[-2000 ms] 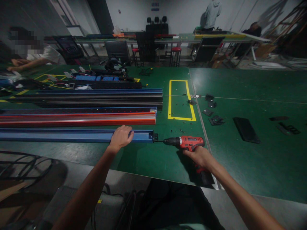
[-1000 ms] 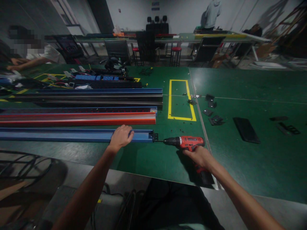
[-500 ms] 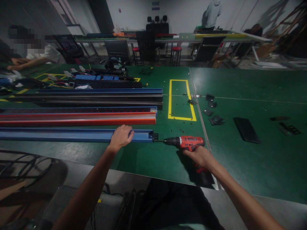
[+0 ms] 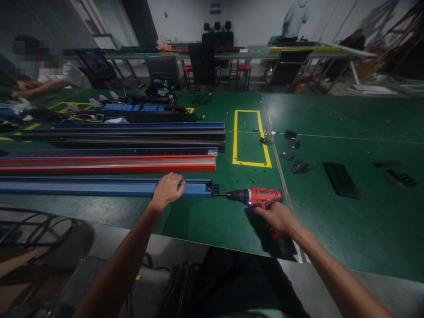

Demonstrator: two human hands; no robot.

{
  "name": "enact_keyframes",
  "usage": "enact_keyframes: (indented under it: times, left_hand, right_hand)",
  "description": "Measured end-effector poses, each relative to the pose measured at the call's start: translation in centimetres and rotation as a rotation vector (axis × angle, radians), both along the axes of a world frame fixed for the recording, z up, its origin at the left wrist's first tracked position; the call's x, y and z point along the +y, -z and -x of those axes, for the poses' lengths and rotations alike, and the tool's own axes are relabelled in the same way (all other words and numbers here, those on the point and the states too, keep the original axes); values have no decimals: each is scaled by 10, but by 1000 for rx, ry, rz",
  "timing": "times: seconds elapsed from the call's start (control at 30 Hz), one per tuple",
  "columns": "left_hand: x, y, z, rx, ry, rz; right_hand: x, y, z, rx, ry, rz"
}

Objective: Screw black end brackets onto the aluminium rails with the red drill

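Observation:
A long blue metal channel [image 4: 109, 187] lies along the near side of the green table. My left hand [image 4: 167, 190] is wrapped over it, a little short of its right end. A small black end piece [image 4: 215, 190] sits at that end. In my right hand [image 4: 274, 215] is a red and black cordless drill [image 4: 265, 195], gripped by its handle and pointing left. Its long thin bit reaches the end piece; the exact contact at the tip is too small to make out. A small light glows on the drill.
Behind the blue channel lie a red channel [image 4: 165, 164] and several dark ones. Yellow tape [image 4: 235, 137] marks a rectangle, with small screws [image 4: 252, 181] scattered nearby. Black plates [image 4: 300, 166] and a dark flat slab [image 4: 341, 179] lie to the right. A person [image 4: 49, 81] sits at the far left.
The small light on the drill has come on. Both hands, the drill and the blue channel stay in nearly the same place.

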State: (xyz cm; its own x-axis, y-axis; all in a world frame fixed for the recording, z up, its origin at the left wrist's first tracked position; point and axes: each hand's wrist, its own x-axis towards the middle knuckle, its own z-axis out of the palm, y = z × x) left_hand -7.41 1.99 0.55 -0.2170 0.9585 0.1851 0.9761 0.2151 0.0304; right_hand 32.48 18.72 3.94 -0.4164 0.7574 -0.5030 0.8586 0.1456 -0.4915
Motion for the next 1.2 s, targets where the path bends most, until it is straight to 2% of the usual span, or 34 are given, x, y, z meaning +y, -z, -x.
enact_keyframes:
  times: [0.3, 0.5, 0.77, 0.93, 1.2]
  left_hand:
    - [0, 0, 1, 54, 4, 27]
    - [0, 0, 0, 50, -4, 23]
    - [0, 1, 0, 21, -14, 7]
    - [0, 2, 0, 17, -11, 11]
    - [0, 1, 0, 61, -7, 27]
  right_hand:
    - [-1, 0, 0, -13, -9, -35]
    - [0, 3, -1, 12, 11, 2]
    - [0, -2, 0, 22, 23, 35]
    - [-1, 1, -1, 59, 13, -27]
    - [-1, -4, 1, 21, 15, -19]
